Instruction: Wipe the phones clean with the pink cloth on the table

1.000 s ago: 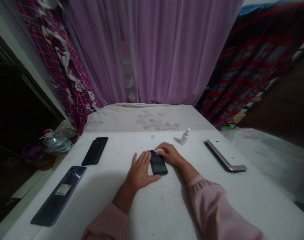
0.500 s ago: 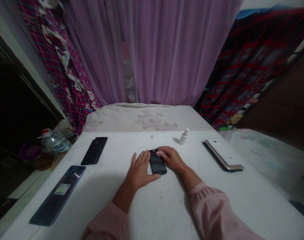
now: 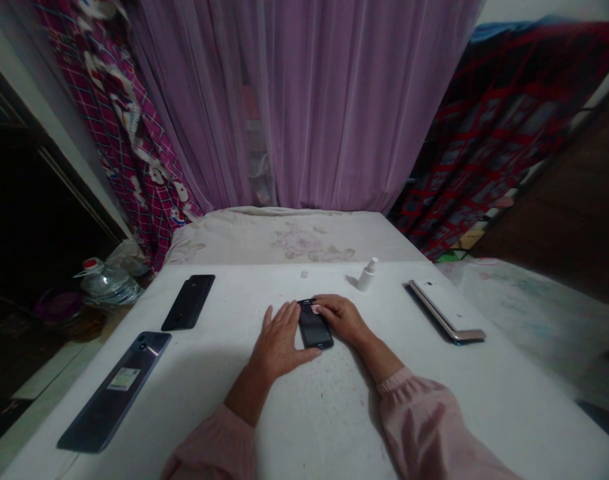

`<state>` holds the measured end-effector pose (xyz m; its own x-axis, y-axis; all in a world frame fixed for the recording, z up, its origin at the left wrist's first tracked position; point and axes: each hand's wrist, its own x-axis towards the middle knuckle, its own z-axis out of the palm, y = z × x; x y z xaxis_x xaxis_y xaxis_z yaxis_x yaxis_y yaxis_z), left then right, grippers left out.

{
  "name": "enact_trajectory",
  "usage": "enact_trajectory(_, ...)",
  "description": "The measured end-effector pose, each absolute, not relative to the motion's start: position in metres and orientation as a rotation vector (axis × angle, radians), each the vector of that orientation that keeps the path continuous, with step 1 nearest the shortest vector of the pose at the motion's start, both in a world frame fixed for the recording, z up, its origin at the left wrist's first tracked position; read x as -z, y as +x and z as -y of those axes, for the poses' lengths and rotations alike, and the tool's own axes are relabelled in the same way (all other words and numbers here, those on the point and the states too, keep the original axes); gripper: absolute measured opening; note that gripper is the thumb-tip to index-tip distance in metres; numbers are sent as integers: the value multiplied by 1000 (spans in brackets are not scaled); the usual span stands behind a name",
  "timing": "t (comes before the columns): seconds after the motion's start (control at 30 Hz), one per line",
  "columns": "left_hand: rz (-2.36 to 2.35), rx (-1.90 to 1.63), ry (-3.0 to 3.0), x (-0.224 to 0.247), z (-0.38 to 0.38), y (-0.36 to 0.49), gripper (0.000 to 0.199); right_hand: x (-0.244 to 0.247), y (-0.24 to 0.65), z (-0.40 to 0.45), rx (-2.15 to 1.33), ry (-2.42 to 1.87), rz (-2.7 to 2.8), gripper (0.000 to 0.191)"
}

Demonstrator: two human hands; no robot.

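Observation:
A dark smartphone [image 3: 315, 329] lies screen up on the white table. My left hand [image 3: 280, 343] steadies it, fingertips along its upper left edge and the thumb at its lower edge. On the upper part of the screen, my right hand [image 3: 345, 320] presses a small pale cloth [image 3: 316, 309] under closed fingers, which hide most of it. Beyond the phone stands a small white spray bottle [image 3: 367, 275]. A tiny whitish square piece [image 3: 304, 274] lies to the left of the bottle.
Two stacked black phones [image 3: 189, 303] and a larger dark phone with a label [image 3: 115, 393] lie at the left. Several stacked phones [image 3: 447, 310] lie at the right. A large water bottle [image 3: 109, 283] stands off the table's left side. Purple curtains [image 3: 329, 107] hang behind.
My right hand's fingers have shifted very slightly on the screen with the cloth. My left hand and the smartphone stay in place.

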<state>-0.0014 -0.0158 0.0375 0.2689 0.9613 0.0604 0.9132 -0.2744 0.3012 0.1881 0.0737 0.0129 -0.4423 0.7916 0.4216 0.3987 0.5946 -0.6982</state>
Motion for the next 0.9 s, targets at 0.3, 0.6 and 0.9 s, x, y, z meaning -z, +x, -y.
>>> enact_trajectory(0.3,-1746,-352,2333,-37,15,-1,93,-12,187,-72,-701,-1022,2012,17)
enact_trajectory(0.6,-1739,-373,2353,-34,15,-2,93,-10,192,-70,-634,-956,2113,20)
enact_trajectory(0.9,-1733,-337,2336,-36,16,-2,94,-8,202,-67,-779,-917,2095,16)
